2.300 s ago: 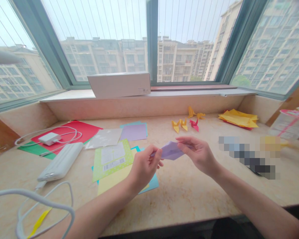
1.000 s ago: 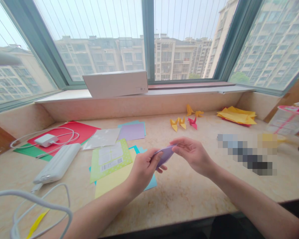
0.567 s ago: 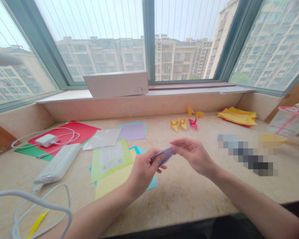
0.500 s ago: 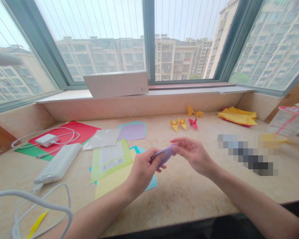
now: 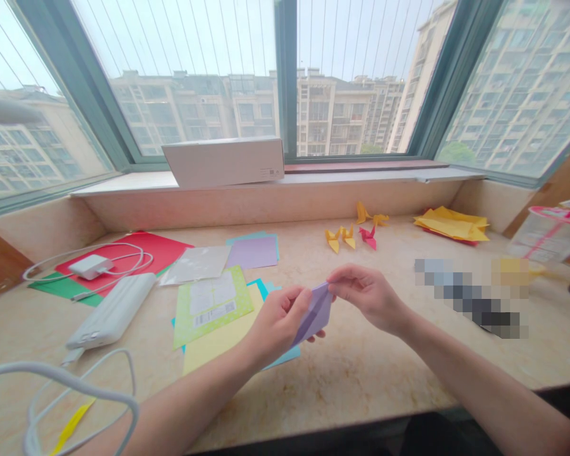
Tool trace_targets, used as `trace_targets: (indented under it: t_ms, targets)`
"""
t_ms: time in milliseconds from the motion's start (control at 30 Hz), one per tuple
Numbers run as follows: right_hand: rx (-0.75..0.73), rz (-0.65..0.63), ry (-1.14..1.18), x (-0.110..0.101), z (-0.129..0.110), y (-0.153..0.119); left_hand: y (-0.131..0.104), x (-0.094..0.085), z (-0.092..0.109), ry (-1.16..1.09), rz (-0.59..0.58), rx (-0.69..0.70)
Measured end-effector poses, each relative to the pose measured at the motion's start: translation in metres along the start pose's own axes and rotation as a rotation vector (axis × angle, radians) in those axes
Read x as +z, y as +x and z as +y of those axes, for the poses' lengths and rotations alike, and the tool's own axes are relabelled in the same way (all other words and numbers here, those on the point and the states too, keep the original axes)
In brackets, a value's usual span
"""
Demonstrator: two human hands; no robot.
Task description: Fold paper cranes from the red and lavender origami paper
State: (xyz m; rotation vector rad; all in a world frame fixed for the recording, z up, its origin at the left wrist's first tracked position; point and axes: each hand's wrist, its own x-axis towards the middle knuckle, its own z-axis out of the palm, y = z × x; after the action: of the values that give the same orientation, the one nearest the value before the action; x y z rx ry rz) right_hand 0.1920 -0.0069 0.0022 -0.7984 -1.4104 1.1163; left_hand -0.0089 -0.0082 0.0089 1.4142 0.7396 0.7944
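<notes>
The purple paper [image 5: 316, 311] is held up over the surface [image 5: 361, 386], around mid-width and nearer the front edge than the back. The left hand [image 5: 285, 310] grips it firmly, thumb flat on the near face and the other fingers curled behind. The right hand [image 5: 368, 292] pinches its upper right corner between thumb and fingertips.

The step in hand looks like working a fold in mid-air. To do it well, the left fingers should act as a steady backing, while the right pinch lines up the edges at the corner before any pressure goes on. A crease run slowly outward from the held side, with a thumbnail, should come out sharper than a quick squeeze. With nothing flat beneath, the layers could slip or bow, so a light, even hold seems best.

The purple paper is matte, flat and angular, with a darker slanting band across its face; the layers are too fine to count. Toward the back edge stand small yellow birds [image 5: 333, 240] and a pink bird [image 5: 368, 237], all crisp points and sharp wings. The yellow sheets [image 5: 451, 223] by the back right corner are creased and uneven, whereas the purple sheet [image 5: 253, 251], left of centre, lies smooth. The power bank [image 5: 111, 310] is a rounded, glossy white slab near the left edge.
</notes>
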Motion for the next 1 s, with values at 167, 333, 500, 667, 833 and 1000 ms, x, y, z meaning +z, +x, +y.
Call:
trace_targets:
  t_ms: [167, 333, 500, 667, 833, 1000]
  targets:
    - [0.055, -0.025, -0.005, 0.004, -0.001, -0.001, 0.002, -0.001, -0.004, 0.059, 0.034, -0.002]
    - [0.105, -0.027, 0.005, 0.004, -0.002, -0.002, 0.002, -0.002, -0.006, 0.084, 0.117, 0.030]
    - [0.083, -0.004, -0.028, 0.004, -0.003, -0.002, 0.001, -0.004, -0.006, 0.188, 0.144, 0.067]
    - [0.063, 0.008, -0.088, 0.004, -0.004, -0.001, 0.002, -0.005, -0.004, 0.280, 0.160, 0.103]
    - [0.059, 0.039, -0.124, 0.005, 0.001, -0.001, 0.001, 0.000, -0.002, 0.171, 0.114, 0.071]
    - [0.035, 0.107, -0.237, 0.006, 0.009, -0.002, -0.001, 0.001, -0.006, 0.305, 0.082, 0.042]
